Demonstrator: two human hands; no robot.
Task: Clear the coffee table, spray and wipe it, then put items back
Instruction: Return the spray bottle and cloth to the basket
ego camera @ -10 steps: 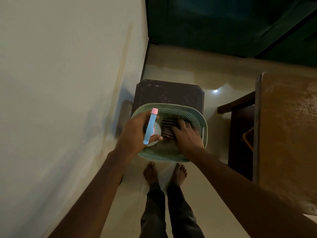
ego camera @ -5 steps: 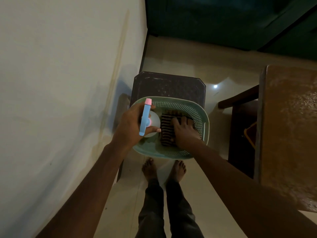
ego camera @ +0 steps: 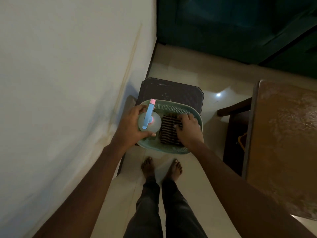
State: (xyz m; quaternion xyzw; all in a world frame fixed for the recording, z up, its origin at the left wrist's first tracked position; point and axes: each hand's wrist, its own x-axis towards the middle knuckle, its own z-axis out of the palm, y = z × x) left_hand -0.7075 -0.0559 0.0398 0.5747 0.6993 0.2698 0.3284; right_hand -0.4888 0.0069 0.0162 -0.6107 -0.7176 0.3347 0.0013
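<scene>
Dim room; left hand (ego camera: 129, 128) grips spray bottle (ego camera: 154, 127); right hand (ego camera: 190, 132) clutches striped cloth (ego camera: 168, 132), half-hidden, in basket (ego camera: 173, 108)

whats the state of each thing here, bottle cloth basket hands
spray bottle: upright, held in the left hand
striped cloth: folded, lying in the basket
basket: on the dark stool
left hand: grips the spray bottle
right hand: fingers curled on the striped cloth

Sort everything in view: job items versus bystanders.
Job: spray bottle, held by left hand; striped cloth, gripped by right hand; green basket holding the cloth; brown table, probably the one to wipe.
Bystanders: dark stool under the basket; white wall.
</scene>
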